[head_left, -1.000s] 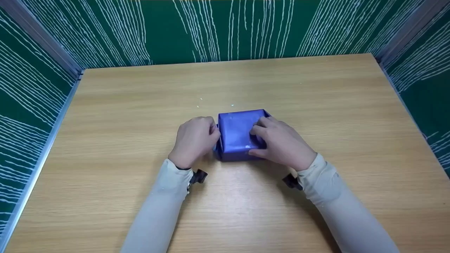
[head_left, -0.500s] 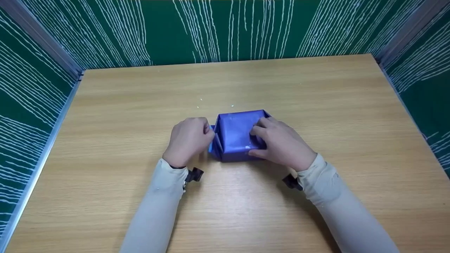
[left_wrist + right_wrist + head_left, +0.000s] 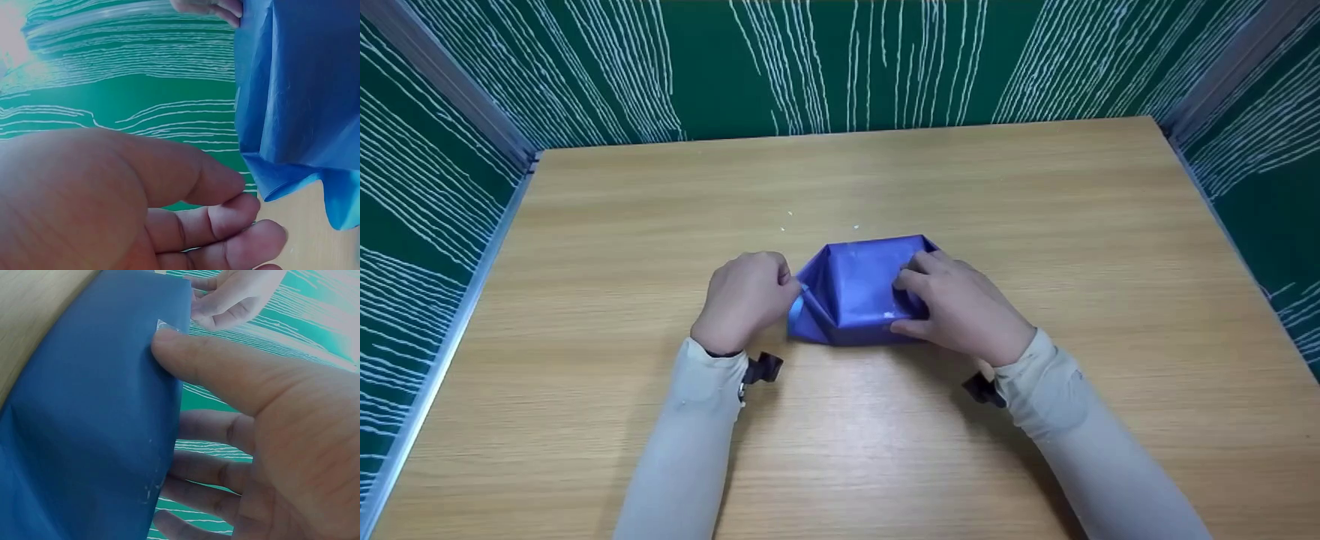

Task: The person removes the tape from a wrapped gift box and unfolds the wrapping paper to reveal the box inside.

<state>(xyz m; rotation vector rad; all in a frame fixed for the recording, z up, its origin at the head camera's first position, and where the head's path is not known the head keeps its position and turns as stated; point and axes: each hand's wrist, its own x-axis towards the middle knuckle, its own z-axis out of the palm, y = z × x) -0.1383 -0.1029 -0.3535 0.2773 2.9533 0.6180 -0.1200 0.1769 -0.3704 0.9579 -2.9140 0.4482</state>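
Note:
A small box (image 3: 866,281) wrapped in shiny blue-purple paper lies on the table, its left end unfolded into a loose flap (image 3: 812,315) with a lighter blue inside. My left hand (image 3: 746,300) is at that flap, thumb and forefinger pinched together at its edge. In the left wrist view the flap's creased corner (image 3: 267,180) hangs right at these fingertips. My right hand (image 3: 960,304) grips the right part of the box, thumb on the near side and fingers over the top. Under the right thumb a shiny bit of tape (image 3: 163,325) shows on the paper.
The wooden table (image 3: 585,225) has a few tiny white scraps (image 3: 786,219) beyond the box. Green panels with white streaks (image 3: 840,67) stand along the back and both sides. Each wrist carries a small black camera mount (image 3: 765,367).
My left hand has moved left, and the end flap has opened outward with it from the box's side. The right hand and the box body have stayed in place.

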